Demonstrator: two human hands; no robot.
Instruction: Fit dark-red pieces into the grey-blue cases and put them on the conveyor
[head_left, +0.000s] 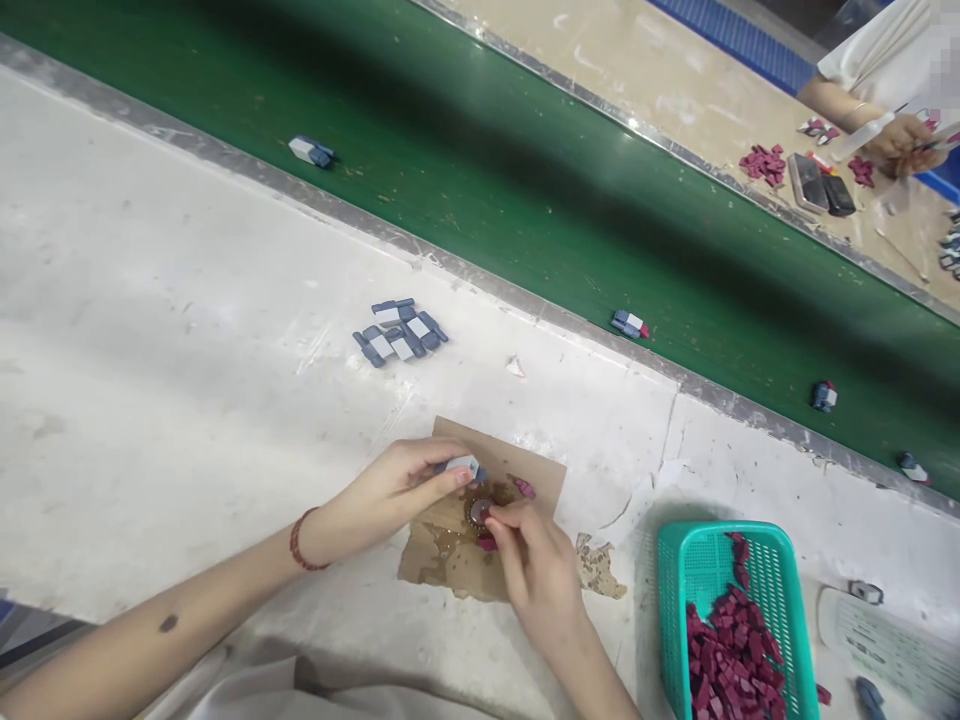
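My left hand (379, 495) is closed on a small white and blue-grey plastic part (463, 466), held above a piece of brown cardboard (546, 477). My right hand (544, 575) pinches a small maroon piece (487, 511), mostly covered by the fingertips. These fingertips are at a round bottle cap (478, 514) lying on the cardboard; whether the piece touches the cap I cannot tell. Wet brown stains surround the cap. Two more maroon pieces lie on the cardboard, one (524, 488) beyond my right fingers and another (488, 542) just below the cap.
A teal basket (780, 535) of maroon pieces stands at right. Several blue-grey and white parts (401, 330) lie grouped on the white table (187, 330). Spaced-out parts sit on the green conveyor belt (465, 180). Across it, another person's hands (904, 145) work near maroon pieces.
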